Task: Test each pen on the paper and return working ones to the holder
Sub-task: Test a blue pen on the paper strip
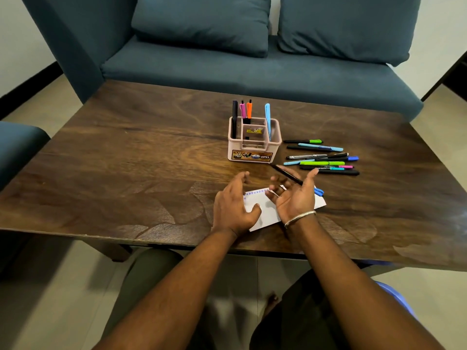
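Observation:
A white slip of paper (266,209) lies near the table's front edge, with small blue marks along its top edge. My left hand (233,205) hovers palm down over its left end, fingers loosely curved, thumb on the paper. My right hand (293,195) is over the right end, palm turned left, fingers relaxed and holding nothing. A black pen with a blue cap (286,174) lies slanted just behind my right hand, partly hidden by it. The pink holder (254,147) stands behind the paper with several pens upright in it. Several loose pens (322,159) lie to its right.
The dark wooden table (141,168) has bare surface to the left of the holder. A blue sofa (252,66) with two cushions stands right behind the table. A blue seat (17,145) is at the left edge. My knees are below the table's front edge.

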